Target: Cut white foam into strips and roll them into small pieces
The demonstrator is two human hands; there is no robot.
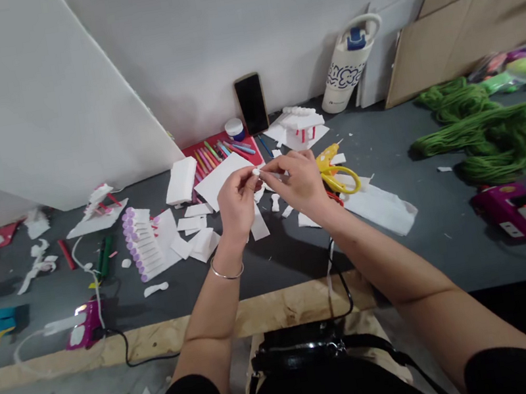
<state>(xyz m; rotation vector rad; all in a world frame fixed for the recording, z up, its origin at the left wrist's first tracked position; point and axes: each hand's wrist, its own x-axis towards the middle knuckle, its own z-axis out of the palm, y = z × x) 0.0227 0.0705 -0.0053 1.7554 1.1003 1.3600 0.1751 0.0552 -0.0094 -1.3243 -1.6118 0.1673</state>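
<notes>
Both hands are raised together over the grey table [274, 268]. My left hand [237, 199] pinches a small white round piece [256, 172] between thumb and fingertips. My right hand [299, 181] is closed in a pinch on a thin red stick [273, 172] whose tip meets the white piece. Below the hands lie white foam scraps [198, 230] and a white sheet [223, 178]. Yellow-handled scissors [336, 172] lie just right of my right hand.
Coloured pens on a red tray [216, 151], a phone [251, 103] against the wall, a white foam model [300, 126], a water bottle [347, 70], green yarn [493, 134], pink glue guns [82, 325] [519, 209], a purple-tipped foam staircase [145, 245], cardboard back right.
</notes>
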